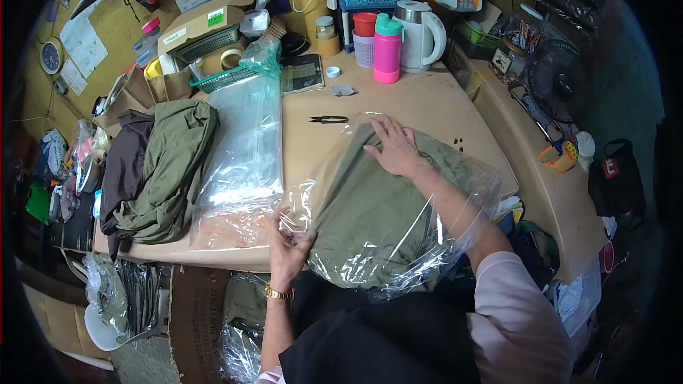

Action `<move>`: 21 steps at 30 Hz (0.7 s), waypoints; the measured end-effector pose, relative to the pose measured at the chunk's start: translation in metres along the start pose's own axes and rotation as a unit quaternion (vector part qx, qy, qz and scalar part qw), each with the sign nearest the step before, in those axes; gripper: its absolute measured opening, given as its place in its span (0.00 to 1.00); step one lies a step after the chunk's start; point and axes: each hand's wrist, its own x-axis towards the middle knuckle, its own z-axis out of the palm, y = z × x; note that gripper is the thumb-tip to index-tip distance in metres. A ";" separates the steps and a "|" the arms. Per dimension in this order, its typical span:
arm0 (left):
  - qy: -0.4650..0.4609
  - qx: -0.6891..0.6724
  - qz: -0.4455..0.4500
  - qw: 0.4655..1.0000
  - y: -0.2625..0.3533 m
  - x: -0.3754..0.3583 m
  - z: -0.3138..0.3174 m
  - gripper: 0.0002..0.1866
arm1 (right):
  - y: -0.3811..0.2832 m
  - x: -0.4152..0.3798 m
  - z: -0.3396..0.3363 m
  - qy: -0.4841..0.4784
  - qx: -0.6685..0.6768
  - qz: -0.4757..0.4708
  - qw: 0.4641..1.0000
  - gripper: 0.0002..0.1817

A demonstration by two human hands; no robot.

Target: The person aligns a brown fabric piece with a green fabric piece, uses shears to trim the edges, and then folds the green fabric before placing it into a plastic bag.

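Note:
An olive-green garment (373,217) lies folded inside a clear plastic bag (338,160) at the front of the table, part of it over the near edge. My right hand (390,146) is spread flat on the far end of the garment, and shiny plastic shows around the forearm. At the bag's left side, my left hand (290,249) pinches the plastic between thumb and fingers. Black thread snips (329,119) lie just beyond the bag. Left of it is a stack of flat clear bags (245,135).
Dark and olive garments (171,171) are piled at the table's left. Along the back stand a pink bottle (386,53), a white kettle (421,35) and a green basket (226,78). A cardboard box (196,327) with bagged garments sits below the front edge.

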 end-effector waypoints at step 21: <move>-0.009 -0.071 -0.027 0.997 0.023 -0.051 0.019 0.61 | 0.009 0.069 0.012 -0.193 -0.086 0.003 0.977 0.35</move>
